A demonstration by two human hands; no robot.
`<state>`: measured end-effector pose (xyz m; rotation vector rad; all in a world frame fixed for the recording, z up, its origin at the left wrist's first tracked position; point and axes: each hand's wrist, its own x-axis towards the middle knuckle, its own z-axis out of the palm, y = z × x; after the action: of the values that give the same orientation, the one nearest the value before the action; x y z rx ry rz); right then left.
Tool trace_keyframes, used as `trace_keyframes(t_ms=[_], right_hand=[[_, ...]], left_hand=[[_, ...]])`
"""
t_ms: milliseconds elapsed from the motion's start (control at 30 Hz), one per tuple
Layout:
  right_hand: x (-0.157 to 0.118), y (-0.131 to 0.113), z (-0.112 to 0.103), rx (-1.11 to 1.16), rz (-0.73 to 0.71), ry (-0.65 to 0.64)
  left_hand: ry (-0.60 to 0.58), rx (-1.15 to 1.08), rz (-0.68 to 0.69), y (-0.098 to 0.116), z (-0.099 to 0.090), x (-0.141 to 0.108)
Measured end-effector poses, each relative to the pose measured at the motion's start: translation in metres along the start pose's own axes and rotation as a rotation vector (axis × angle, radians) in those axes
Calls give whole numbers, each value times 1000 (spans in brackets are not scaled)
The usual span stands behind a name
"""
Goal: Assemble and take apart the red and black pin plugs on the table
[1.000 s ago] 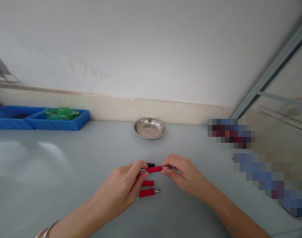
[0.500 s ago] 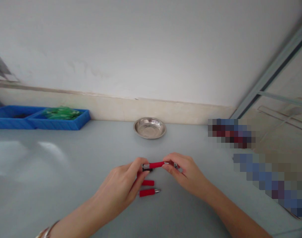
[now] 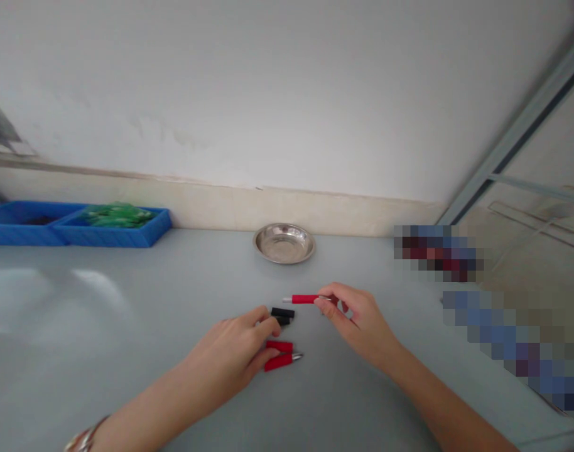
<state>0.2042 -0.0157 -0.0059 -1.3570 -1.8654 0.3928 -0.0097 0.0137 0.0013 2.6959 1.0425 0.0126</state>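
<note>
My right hand (image 3: 355, 312) pinches a red pen barrel (image 3: 304, 299) by its metal-tipped end, above the table. A pale, narrower stub sticks out of the barrel's left end. My left hand (image 3: 249, 339) is lower and to the left, its thumb and fingers apart. Its fingertips are by two black pen parts (image 3: 283, 312), partly covering the nearer one. Below them lie two more red barrels, one (image 3: 280, 346) behind the other (image 3: 278, 363), which has a silver tip. My left thumb is at these barrels; whether it touches them I cannot tell.
A round metal dish (image 3: 284, 243) stands by the wall. At the back left are blue trays (image 3: 112, 237), one with green pieces (image 3: 120, 215) in it and another with dark contents. Blurred-out items (image 3: 438, 251) line the right side by a metal-framed pane.
My left hand has let go of the red barrel's left end and moved down to the parts on the table. My right hand keeps the barrel, slightly higher and farther right.
</note>
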Motion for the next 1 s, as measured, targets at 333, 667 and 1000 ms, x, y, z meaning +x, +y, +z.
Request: trace_keyframes(t_ms=[333,667,1000], right_hand=[[-1,-4,-5,61,26,-83],[-5,-7,-10,98,6,-330],[-5,-2,5,-48,-108,-364]], left_hand=[[-19,21,-49,4,-4,2],[14,90,-51,2,-5,2],[50,110,-71,-1,-2,4]])
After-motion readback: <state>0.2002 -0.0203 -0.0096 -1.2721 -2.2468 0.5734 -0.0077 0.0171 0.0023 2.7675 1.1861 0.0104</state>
